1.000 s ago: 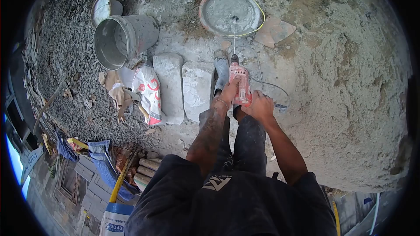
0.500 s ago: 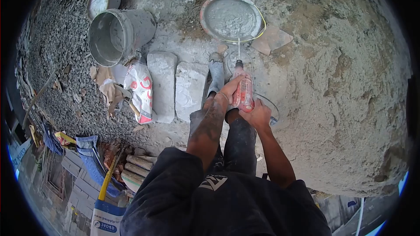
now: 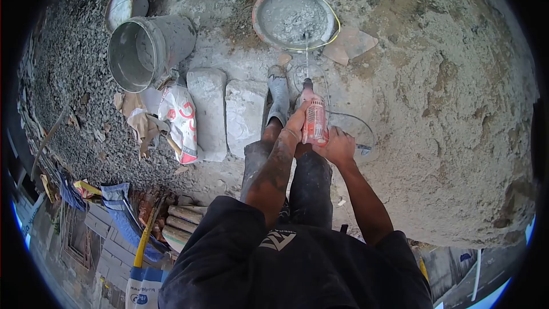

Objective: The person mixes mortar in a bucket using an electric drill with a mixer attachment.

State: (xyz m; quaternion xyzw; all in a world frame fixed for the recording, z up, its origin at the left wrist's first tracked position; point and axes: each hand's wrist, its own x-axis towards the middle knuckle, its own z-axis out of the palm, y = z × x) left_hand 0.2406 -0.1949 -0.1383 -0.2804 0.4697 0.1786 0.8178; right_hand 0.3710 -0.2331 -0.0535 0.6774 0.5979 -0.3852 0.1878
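Observation:
Both my hands are around a red power drill (image 3: 315, 121) dusted with cement. Wrapped around its left side is my left hand (image 3: 297, 120), fingers closed on the body. My right hand (image 3: 338, 146) grips its rear end, where the handle is mostly hidden under the fingers. From the black chuck (image 3: 307, 83) a thin mixing rod (image 3: 307, 60) runs forward into the round basin (image 3: 258, 27). Wet grey mortar (image 3: 291, 17) fills the basin, and the rod's tip is sunk in it. A dark cord (image 3: 366, 126) curves over the ground beside my right hand.
Left of my foot lie two concrete blocks (image 3: 207, 111) and a torn cement bag (image 3: 182, 115). A large mortar-smeared bucket (image 3: 182, 37) lies tilted near a smaller pail (image 3: 140, 4). A broken tile piece (image 3: 357, 43) touches the basin's right side. A sand heap (image 3: 446, 131) rises on the right.
The drill has shifted slightly, and its rod now enters the mortar farther in, with a small dark hollow at the tip. The whole view has moved a little.

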